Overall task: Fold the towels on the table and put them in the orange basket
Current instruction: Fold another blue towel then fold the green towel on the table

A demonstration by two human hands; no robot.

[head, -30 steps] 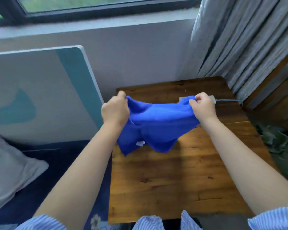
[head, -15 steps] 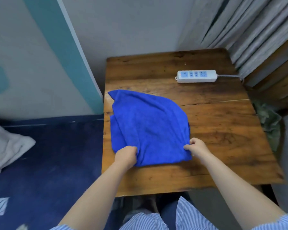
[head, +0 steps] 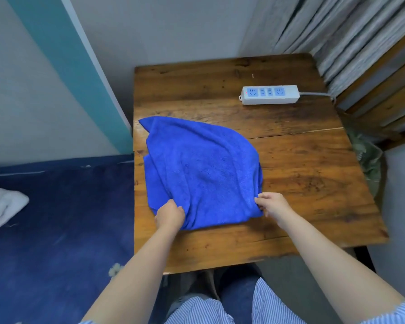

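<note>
L hand [head: 169,215] + R hand [head: 272,205] grip blue towel [head: 201,169] | on table [head: 313,174]

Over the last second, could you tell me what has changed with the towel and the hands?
The blue towel, held up in the air a second ago, now lies spread on the wooden table. The left hand and right hand came down with it and still grip its near corners. The power strip has stayed put.

Towel [head: 201,174] was fuzzy matt blue cloth. Table [head: 313,183] was worn, knotty wood with a slight sheen. Power strip [head: 270,94] was smooth white plastic. Curtain [head: 337,26] was pleated grey cloth.
</note>
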